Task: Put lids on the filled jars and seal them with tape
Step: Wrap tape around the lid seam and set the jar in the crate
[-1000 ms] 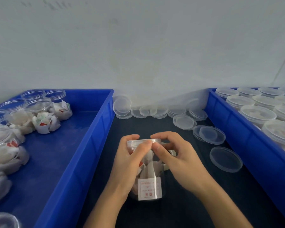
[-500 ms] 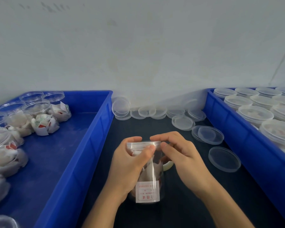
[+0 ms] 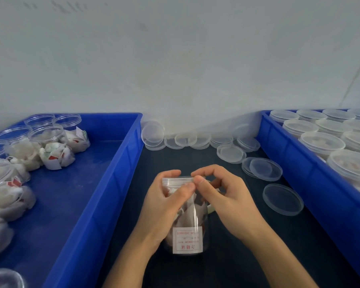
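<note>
left hand (image 3: 164, 206) and right hand (image 3: 229, 202) covering jar (image 3: 187, 235) lid, tape barely discernible

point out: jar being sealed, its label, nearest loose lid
jar (image 3: 187, 217), head view, clear side wall above the label
label (image 3: 187, 240), head view, centre of the white sticker
loose lid (image 3: 283, 199), head view, middle of its flat top

A dark tabletop (image 3: 227, 271) runs up to a pale grey-white wall (image 3: 175, 59) along its far edge. A blue tray (image 3: 104, 196) sits along the tabletop's left side, and a second blue tray (image 3: 312, 175) along its right side, with bare dark surface between them.
</note>
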